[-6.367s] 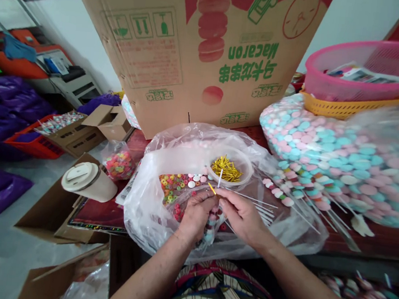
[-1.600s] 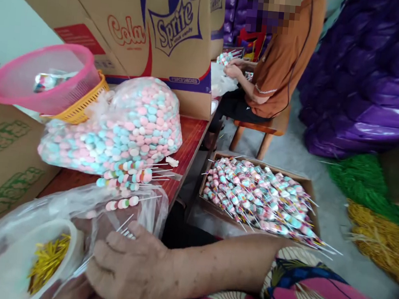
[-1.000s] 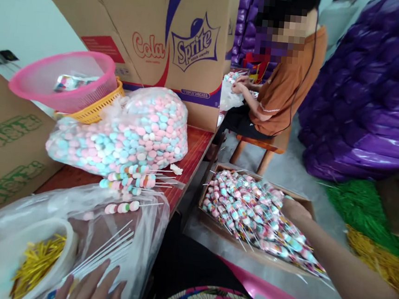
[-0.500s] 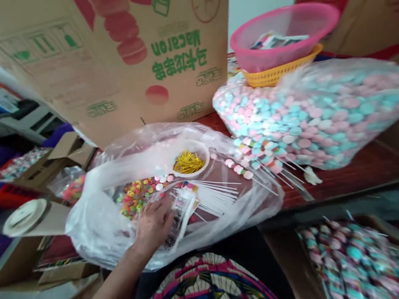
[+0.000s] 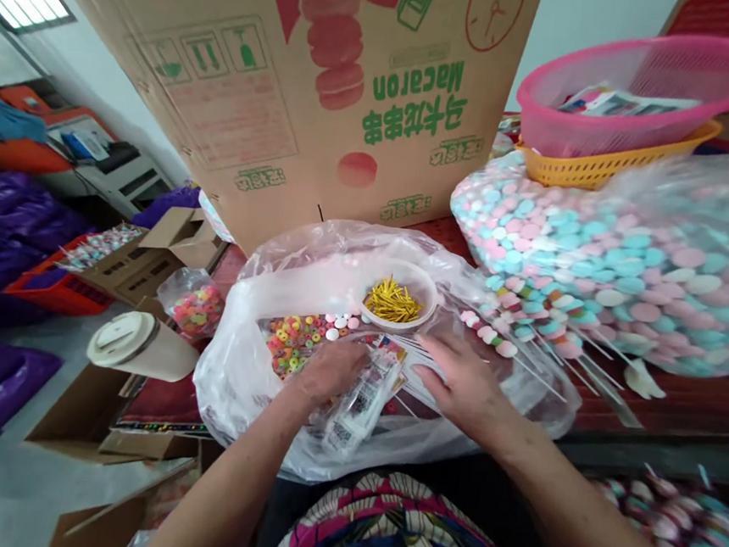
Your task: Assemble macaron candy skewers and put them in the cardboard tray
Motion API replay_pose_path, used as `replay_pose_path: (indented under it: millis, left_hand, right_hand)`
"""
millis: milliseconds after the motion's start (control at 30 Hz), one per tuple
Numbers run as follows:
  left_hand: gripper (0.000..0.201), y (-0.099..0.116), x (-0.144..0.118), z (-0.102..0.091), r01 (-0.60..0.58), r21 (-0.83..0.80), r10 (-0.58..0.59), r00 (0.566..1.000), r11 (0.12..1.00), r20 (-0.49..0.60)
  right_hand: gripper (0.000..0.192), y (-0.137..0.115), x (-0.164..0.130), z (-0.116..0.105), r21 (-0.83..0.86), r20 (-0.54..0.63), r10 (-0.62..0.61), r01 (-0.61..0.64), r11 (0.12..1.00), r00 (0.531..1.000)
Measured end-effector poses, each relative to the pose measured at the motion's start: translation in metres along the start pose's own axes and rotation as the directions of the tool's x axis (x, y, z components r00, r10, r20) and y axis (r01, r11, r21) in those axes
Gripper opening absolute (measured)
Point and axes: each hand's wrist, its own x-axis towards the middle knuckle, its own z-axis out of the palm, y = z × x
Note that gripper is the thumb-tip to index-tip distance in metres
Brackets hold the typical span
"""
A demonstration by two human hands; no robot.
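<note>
Printed wrappers [image 5: 362, 409]: near table's [image 5: 690, 408] front edge, between hands | left hand [image 5: 334, 369]: fingers curled at wrappers' left side, grip cannot be told | right hand [image 5: 461, 380]: fingers parted over white sticks [image 5: 420, 374] | beyond: bowl [image 5: 431, 305] of gold ties [image 5: 394, 300] | left: candy rings [image 5: 291, 344], cup [image 5: 163, 349] by left edge | tall carton [image 5: 346, 119] blocks the back

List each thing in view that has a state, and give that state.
Left hand: beside the printed wrappers, grip unclear
Right hand: open, at the white sticks
Printed wrappers: lying in a pile
White bowl: uncovered, holding gold strips
Cup: lid on
Large carton: lettering upside down
Pink basket: stacked on the yellow basket
Candy bag: bulging
</note>
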Motion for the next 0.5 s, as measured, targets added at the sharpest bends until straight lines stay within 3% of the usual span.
replay_pose_path:
  millis: [67, 200, 333, 433, 500]
  left_hand:
    - [0.025, 0.001, -0.008, -0.009, -0.075, 0.006, 0.075, 0.997, 0.997, -0.003]
    - [0.026, 0.015, -0.025, -0.024, -0.273, -0.102, 0.264, 0.96, 0.956, -0.099]
    - [0.026, 0.037, -0.035, -0.017, -0.184, -0.269, 0.133, 0.971, 0.945, -0.197]
    - [0.01, 0.045, -0.034, -0.002, -0.099, -0.559, 0.049, 0.993, 0.823, -0.104]
    - [0.016, 0.043, -0.033, 0.002, -0.117, -0.662, 0.115, 0.992, 0.74, -0.046]
  right_hand:
    - [0.04, -0.01, 0.018, 0.014, 0.019, 0.033, -0.079, 0.079, 0.997, 0.996]
    - [0.019, -0.015, 0.016, 0.027, 0.216, 0.047, -0.083, 0.071, 0.974, 0.995]
    - [0.023, -0.023, -0.001, 0.025, 0.421, 0.084, 0.136, -0.159, 0.893, 0.987]
    - [0.028, -0.024, -0.01, 0.015, 0.441, 0.157, 0.258, -0.301, 0.845, 0.953]
    - [0.021, -0.023, -0.015, 0.007, 0.438, 0.181, 0.226, -0.284, 0.853, 0.957]
